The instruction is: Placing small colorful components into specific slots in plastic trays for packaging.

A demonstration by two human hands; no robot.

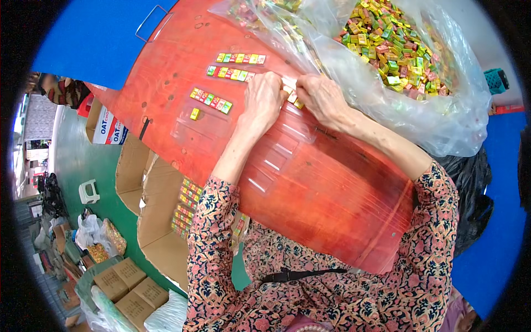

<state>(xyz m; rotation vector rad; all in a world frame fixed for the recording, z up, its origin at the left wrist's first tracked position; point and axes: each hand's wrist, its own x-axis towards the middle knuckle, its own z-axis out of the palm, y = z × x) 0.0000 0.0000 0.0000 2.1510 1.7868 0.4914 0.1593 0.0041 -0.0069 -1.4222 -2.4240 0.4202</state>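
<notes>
On the red board [326,182], a clear plastic tray [271,157] with moulded compartments lies below my hands. My left hand [265,98] is closed, its knuckles up and fingertips against a short row of small wrapped candies [292,98]. From the other side my right hand [323,98] is closed too, fingers bent down at the same row. What the fingertips grip is mostly hidden. Left of my hands sit filled candy rows [240,58] in yellow, green and red, another row [211,99], and a single yellow candy [194,113] in a tray compartment.
A large clear bag [448,130] full of loose wrapped candies [387,50] stands at the far right. Beside the board at lower left, an open cardboard box [160,221] holds packed candy rows [188,202]. Stacked cartons [133,288] and a white stool [88,191] are on the floor.
</notes>
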